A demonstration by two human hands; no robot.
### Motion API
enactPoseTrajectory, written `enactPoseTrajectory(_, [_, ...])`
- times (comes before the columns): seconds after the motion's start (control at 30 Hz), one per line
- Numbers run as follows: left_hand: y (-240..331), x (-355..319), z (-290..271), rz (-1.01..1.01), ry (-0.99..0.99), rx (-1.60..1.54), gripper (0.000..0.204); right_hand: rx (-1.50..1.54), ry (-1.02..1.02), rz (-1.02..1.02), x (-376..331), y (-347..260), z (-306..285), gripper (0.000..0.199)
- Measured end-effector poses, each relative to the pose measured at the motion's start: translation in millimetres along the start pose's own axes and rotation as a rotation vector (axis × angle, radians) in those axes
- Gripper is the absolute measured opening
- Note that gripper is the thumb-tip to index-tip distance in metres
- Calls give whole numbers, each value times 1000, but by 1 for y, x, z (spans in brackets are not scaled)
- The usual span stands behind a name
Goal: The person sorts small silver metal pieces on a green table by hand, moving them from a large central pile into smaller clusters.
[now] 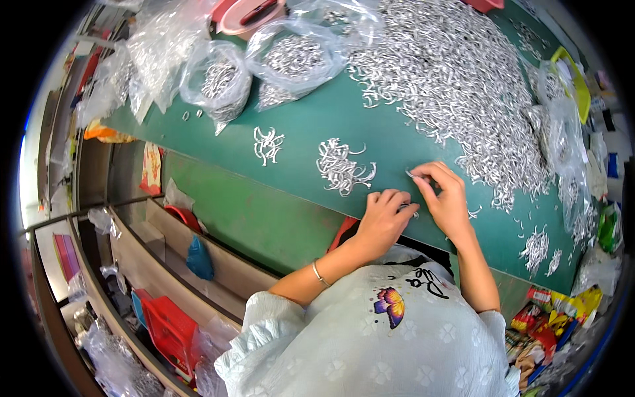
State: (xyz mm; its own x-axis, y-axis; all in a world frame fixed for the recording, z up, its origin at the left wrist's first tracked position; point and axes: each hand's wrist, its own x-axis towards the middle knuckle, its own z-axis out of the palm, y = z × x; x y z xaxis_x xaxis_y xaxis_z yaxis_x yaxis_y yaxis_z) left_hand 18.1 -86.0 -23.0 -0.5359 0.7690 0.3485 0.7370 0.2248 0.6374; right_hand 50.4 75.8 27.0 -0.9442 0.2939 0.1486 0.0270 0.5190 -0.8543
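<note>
And here's the writing: dark script (433, 281) across the pale shirt (370, 344), right beside a purple-and-orange butterfly (390, 306). Over at the right, bright packets (582, 304) carry print too small to read. Underneath it all, a green table (297, 119), its far right swamped by a great silver heap (456, 79). Right hand (448, 198): thumb and forefinger pinching one curved piece (409, 174) just above the table! Left hand (383, 223), near edge: fingers curled round more pieces (409, 208). Left of the hands, one loose pile (342, 167), then a smaller one (268, 145). Far left, filled clear bags (218, 83), a pink bowl (248, 16) behind. Down on the near left: green floor (245, 205), shelving (175, 264) and a red basket (169, 331).
</note>
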Motion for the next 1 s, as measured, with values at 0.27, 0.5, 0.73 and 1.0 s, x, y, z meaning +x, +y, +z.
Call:
enactPoseTrajectory(0.27, [-21,-1,-14,-131,118,176,31,-40,40,141,-12,1,-10,10])
enactPoseTrajectory(0.5, [-48,5,-43,-212,233,311,25,-41,37,158,-19,4,-11,9])
enactPoseTrajectory(0.73, [-86,9,-67,-290,283,434,23,-25,10,152,-22,5,-5,10])
enactPoseTrajectory(1.0, [-112,17,-93,-386,318,578,31,-407,-35,-156,6,-4,68,20])
